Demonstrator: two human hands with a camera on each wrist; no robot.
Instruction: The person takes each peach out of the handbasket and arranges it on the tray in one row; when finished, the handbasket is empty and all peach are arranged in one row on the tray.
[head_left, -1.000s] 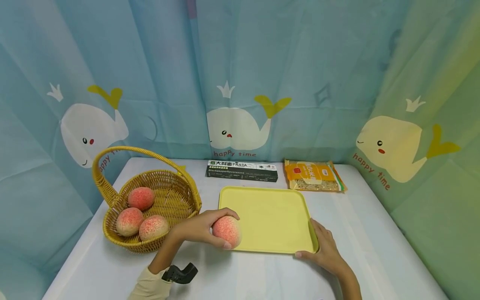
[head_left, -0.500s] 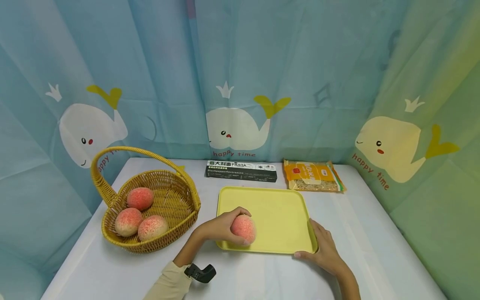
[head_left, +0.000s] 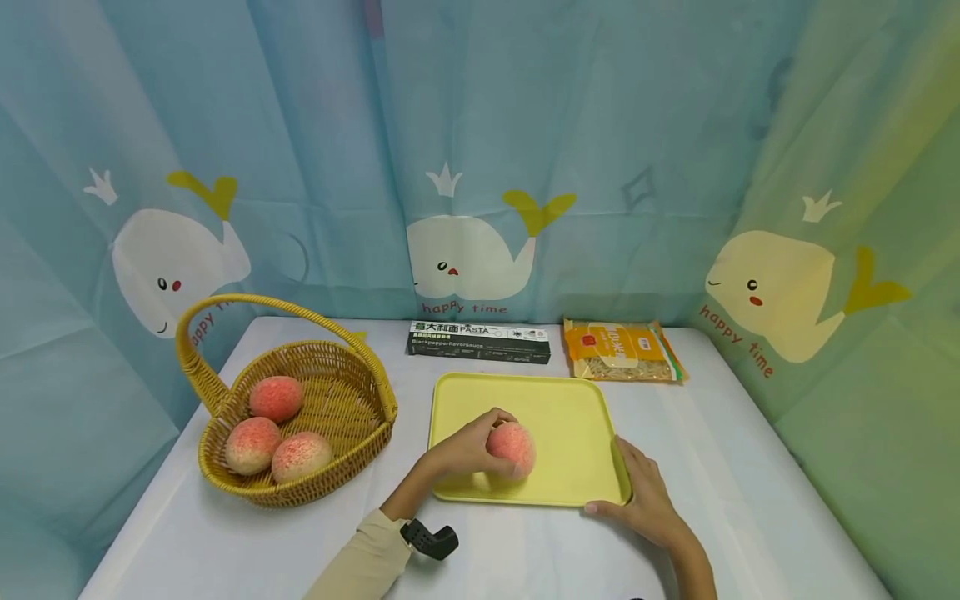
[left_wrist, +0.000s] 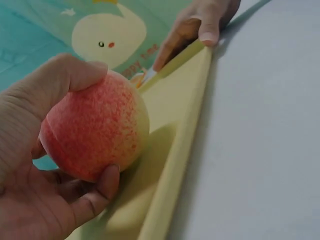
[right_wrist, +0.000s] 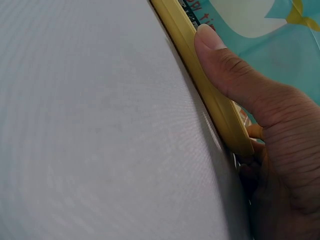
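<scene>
My left hand (head_left: 467, 448) grips a pink and cream peach (head_left: 513, 450) over the left-middle part of a yellow tray (head_left: 570, 417). In the left wrist view, thumb and fingers close round the peach (left_wrist: 100, 127), whose shadow falls on the tray; whether it touches the tray I cannot tell. At the tray's near right corner, my right hand (head_left: 648, 500) holds the rim, thumb on the front edge and fingers along the right side. The right wrist view shows that thumb against the tray's edge (right_wrist: 200, 75). On the left, a wicker basket (head_left: 352, 408) holds three more peaches (head_left: 302, 457).
Behind the tray lie a dark pasta box (head_left: 478, 342) and an orange bag of dry pasta (head_left: 622, 351). The basket's tall handle (head_left: 277, 302) arches above it. A whale-printed curtain (head_left: 480, 125) encloses the back and sides of the white table (head_left: 540, 550).
My left hand has carried the peach rightward, from the tray's left edge to over its inside. The right hand keeps its hold on the tray corner. The view has shifted slightly.
</scene>
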